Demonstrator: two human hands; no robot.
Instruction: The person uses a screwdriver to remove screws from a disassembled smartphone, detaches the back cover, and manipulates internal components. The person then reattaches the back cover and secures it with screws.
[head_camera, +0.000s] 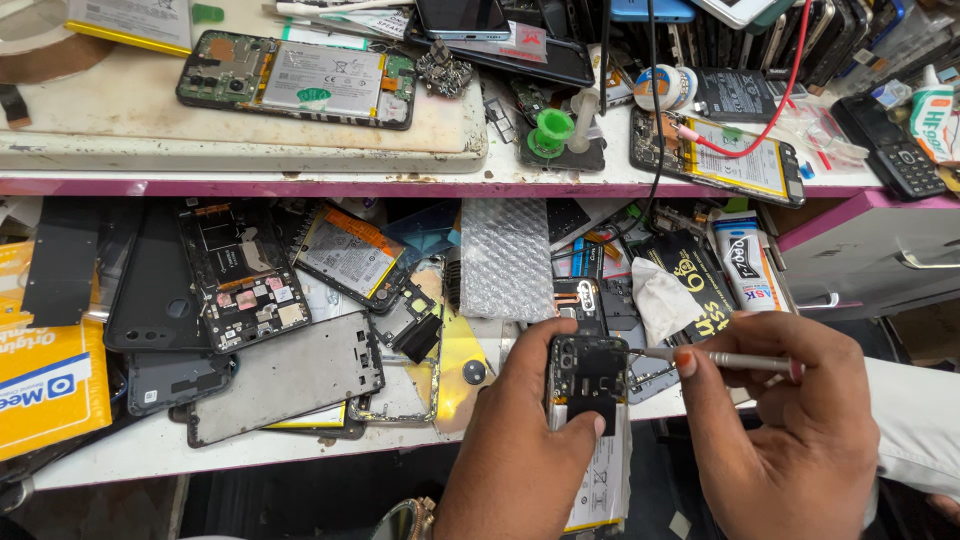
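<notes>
Left hand (525, 440) grips the opened smartphone (590, 400) at 6 o'clock, fingers closed around its edges. Right hand (800, 420), at 4 o'clock, pinches a screwdriver (715, 358), tip at the phone's upper right edge.

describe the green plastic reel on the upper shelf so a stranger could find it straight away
Start at the white upper shelf with the pink front edge. Near its middle, right of the big white board, lies a small dark plate. The green reel stands on that plate, the only bright green ring-shaped thing among dark phone parts.
</notes>
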